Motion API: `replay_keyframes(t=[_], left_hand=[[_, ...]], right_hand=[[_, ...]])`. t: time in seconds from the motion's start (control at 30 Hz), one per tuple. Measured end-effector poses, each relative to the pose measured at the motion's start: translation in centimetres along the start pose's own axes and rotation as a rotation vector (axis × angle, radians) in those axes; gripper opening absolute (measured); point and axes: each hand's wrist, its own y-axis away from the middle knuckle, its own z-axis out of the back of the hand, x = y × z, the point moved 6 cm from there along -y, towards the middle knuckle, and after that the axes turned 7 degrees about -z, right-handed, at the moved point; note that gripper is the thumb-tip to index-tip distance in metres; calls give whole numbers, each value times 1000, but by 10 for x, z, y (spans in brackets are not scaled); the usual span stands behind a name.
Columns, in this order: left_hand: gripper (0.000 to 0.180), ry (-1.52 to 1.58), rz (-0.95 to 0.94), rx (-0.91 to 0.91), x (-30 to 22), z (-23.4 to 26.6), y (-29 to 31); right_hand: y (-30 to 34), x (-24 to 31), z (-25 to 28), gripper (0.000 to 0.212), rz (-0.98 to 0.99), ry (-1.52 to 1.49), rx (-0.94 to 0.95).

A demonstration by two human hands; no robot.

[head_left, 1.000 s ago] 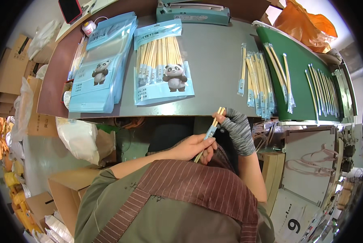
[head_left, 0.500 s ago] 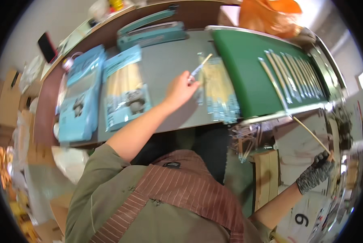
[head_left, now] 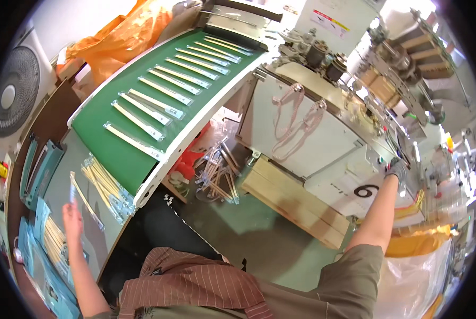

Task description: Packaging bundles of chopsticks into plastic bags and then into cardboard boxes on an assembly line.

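Observation:
My bare left hand (head_left: 72, 220) is closed on the lower end of a pair of chopsticks (head_left: 72, 186) in a clear and blue wrapper, held above the grey tabletop (head_left: 104, 245). Next to it lie a single wrapped pair and a pile of wrapped chopsticks (head_left: 106, 186). On the green conveyor belt (head_left: 97, 112), several wrapped pairs rest in a slanted row. Far to the right, my right hand (head_left: 396, 169), in a grey fingerless glove, reaches to the edge of the white machine (head_left: 331, 183). Its fingers are too small and dark to make out.
Blue printed bags (head_left: 41, 271) and a teal bag sealer (head_left: 42, 173) stand at the left. An orange bag (head_left: 123, 40) sits behind the belt. Loose chopsticks (head_left: 216, 175) lie below it, beside a wooden box (head_left: 293, 199). A fan (head_left: 15, 87) stands at far left.
My view has turned right, toward the machine. My right hand, which held a bare-looking stick, is now at the machine's far edge. My left hand still holds wrapped chopsticks over the table.

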Motion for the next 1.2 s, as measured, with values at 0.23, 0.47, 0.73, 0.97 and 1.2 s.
replay_keyframes(t=[0.23,0.47,0.73,0.97,1.2], left_hand=[[33,365,-744,-163,-218,28,28],[21,872,-1264,-246,-438,18,-137],[42,-4,-1221,-544,-275,8,-131],[19,-495,-557,-851,-23,216,23],[16,-853,368,-893,200,399,151]], right_hand=[[115,21,-60,30,-49,-628,283],[357,59,-89,35,-49,-774,754],[508,123,-136,30,502,-594,1121],[610,241,-62,30,949,-689,1088],[711,251,-22,23,1030,-962,1195]])
